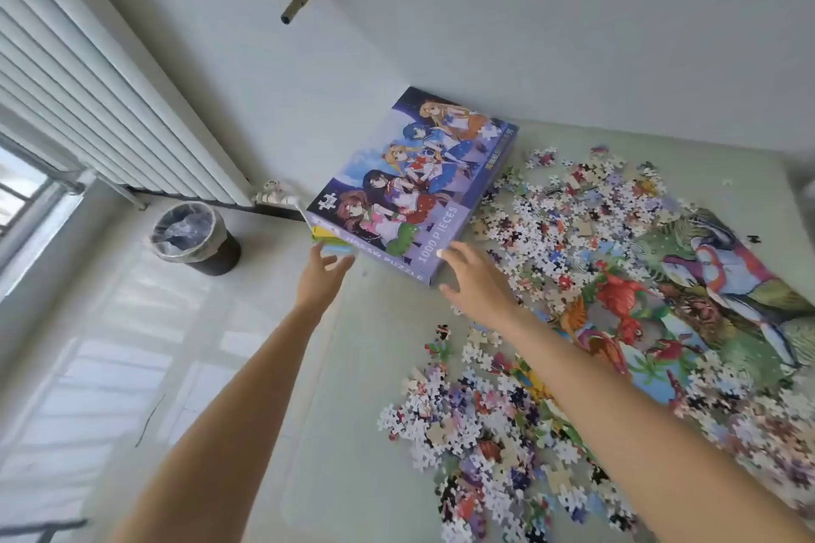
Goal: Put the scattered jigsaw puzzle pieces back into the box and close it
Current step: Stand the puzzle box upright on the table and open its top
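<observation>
A purple jigsaw puzzle box [410, 185] with cartoon figures and "1000 PIECES" on its lid lies shut at the table's far left corner, on top of another yellow and blue box [328, 240]. My left hand [322, 273] reaches toward its near left corner with fingers spread, touching nothing I can make out. My right hand [472, 280] hovers open at the box's near right corner, fingertips at the lid's edge. Several loose puzzle pieces [551, 220] lie scattered right of the box, and another heap of loose pieces [480, 432] lies nearer to me.
A colourful dinosaur picture sheet [714, 291] lies among the pieces on the right. The pale table [370, 366] ends at its left edge above the floor. A lined black waste bin [194, 238] stands on the floor by the radiator [88, 101].
</observation>
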Demonstrator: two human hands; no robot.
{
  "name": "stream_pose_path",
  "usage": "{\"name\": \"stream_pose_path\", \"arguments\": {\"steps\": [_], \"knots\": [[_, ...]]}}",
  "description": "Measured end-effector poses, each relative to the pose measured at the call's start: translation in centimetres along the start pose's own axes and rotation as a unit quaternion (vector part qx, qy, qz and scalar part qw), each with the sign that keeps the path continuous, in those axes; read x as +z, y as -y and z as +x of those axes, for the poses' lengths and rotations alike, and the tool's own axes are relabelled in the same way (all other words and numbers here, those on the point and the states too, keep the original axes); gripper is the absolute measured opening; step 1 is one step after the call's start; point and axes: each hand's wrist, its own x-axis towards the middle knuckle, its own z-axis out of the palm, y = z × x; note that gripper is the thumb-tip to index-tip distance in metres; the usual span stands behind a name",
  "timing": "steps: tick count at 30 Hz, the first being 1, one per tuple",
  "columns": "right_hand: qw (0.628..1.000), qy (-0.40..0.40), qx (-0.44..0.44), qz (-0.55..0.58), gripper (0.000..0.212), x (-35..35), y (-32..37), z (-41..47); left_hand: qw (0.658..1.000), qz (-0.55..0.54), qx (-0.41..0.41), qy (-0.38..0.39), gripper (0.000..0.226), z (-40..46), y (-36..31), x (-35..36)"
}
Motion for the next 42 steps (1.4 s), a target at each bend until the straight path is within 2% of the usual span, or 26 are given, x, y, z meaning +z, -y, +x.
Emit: {"name": "stream_pose_path", "arguments": {"steps": [5, 9, 12, 15, 19, 22, 25, 30, 37, 39, 42], "knots": [[0.992, 0.058, 0.105, 0.025, 0.068, 2.0, 1.0, 3.7, 0.998, -0.057, -0.017, -0.034, 0.078, 5.1, -1.1, -0.9], [0.979, 0.046, 0.154, 0.123, 0.078, 4.1, 0.5, 4.8, 0.999, -0.011, 0.023, -0.034, 0.078, 8.0, -0.8, -1.4], [0.969, 0.055, 0.169, 0.170, 0.082, 4.8, 0.4, 5.0, 0.999, -0.031, 0.044, 0.008, 0.062, 9.8, -0.2, -2.0], [0.965, 0.026, 0.162, 0.202, 0.086, 4.6, 0.5, 4.3, 0.998, -0.055, 0.044, 0.000, 0.051, 9.5, 0.3, -2.7], [0.963, -0.061, 0.137, 0.224, 0.090, 3.1, 0.2, 2.6, 0.987, -0.095, 0.126, -0.025, 0.049, 5.8, -0.5, -3.2], [0.962, -0.129, 0.101, 0.217, 0.087, 1.1, 0.0, 1.5, 0.973, -0.139, 0.184, 0.001, 0.062, 2.2, -1.4, -3.2], [0.960, -0.167, 0.074, 0.211, 0.075, -1.9, 0.1, 0.4, 0.956, -0.143, 0.256, -0.008, 0.073, -0.8, -2.3, -3.7], [0.967, -0.185, 0.021, 0.175, 0.067, -8.3, 1.0, -1.6, 0.918, -0.157, 0.358, -0.070, 0.069, -4.6, -6.1, -5.6], [0.960, -0.221, -0.045, 0.164, 0.064, -16.6, 3.4, -3.5, 0.870, -0.210, 0.433, -0.110, 0.068, -8.6, -12.5, -7.3], [0.968, -0.213, -0.047, 0.122, 0.062, -18.0, 3.3, -3.4, 0.866, -0.212, 0.439, -0.108, 0.069, -9.6, -13.6, -7.2], [0.974, -0.223, -0.022, -0.040, 0.062, -20.1, 2.5, -2.5, 0.878, -0.195, 0.426, -0.102, 0.073, -10.6, -14.6, -6.9]]}}
